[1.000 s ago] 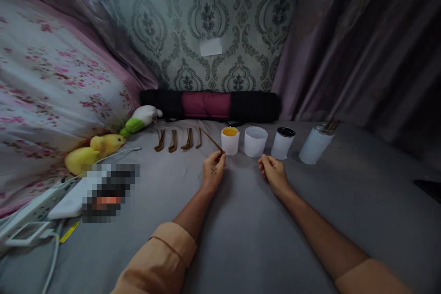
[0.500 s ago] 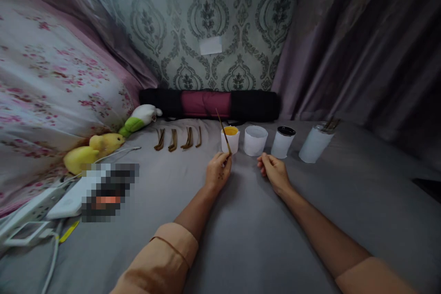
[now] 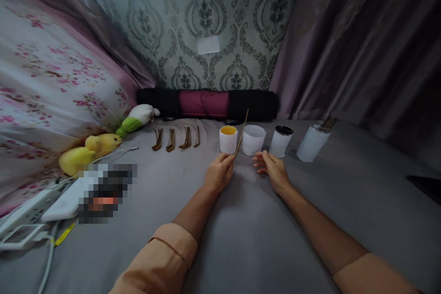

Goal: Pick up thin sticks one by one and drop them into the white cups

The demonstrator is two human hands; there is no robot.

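My left hand [image 3: 218,174] is closed around the lower end of a thin brown stick [image 3: 243,131], which points upward and leans right. Behind that hand stands a white-wrapped cup with a yellow inside [image 3: 228,144]. A wider white-wrapped cup [image 3: 254,145] is just right of the stick. Fingers slightly spread and nothing visible in them, my right hand [image 3: 274,172] hovers in front of the gap between the wide cup and a dark-rimmed white-wrapped cup [image 3: 279,145]. Farther right, a taller white-wrapped jar [image 3: 311,146] holds several brown sticks [image 3: 328,122].
Bent brown sticks [image 3: 187,139] lie in small groups left of the cups. A black and maroon roll [image 3: 204,104] rests by the wall. Plush toys [image 3: 78,158], a power strip [image 3: 27,213], cables and a blurred-out object [image 3: 106,195] occupy the left side of the grey sheet.
The stick in my left hand has swung from leaning left to leaning right. My right hand's fingers have spread from a loose curl. The view has shifted slightly.
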